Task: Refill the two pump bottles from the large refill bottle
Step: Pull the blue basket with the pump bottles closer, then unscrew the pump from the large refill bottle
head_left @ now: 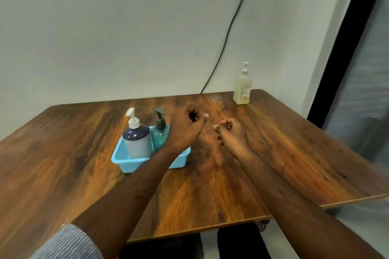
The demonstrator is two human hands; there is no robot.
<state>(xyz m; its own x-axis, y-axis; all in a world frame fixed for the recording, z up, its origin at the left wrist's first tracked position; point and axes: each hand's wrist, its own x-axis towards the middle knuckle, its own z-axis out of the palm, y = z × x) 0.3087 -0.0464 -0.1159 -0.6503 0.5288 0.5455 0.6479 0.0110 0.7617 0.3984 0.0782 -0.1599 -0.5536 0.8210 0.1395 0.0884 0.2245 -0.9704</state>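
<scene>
A dark blue pump bottle (136, 137) with a white pump stands in a light blue tray (126, 159), and a smaller teal pump bottle (160, 132) with a dark pump stands beside it. A pale yellow bottle (242, 88) with a white pump stands at the table's far right, by the wall. My left hand (187, 126) hovers over the tray's right end with fingers curled, holding nothing. My right hand (230, 132) hangs over the table's middle, fingers curled, also holding nothing. Neither hand touches a bottle.
The wooden table (273, 153) meets a pale wall at the back. A black cable (227, 33) runs down the wall behind the table. A dark-framed glass pane (362, 69) stands close on the right.
</scene>
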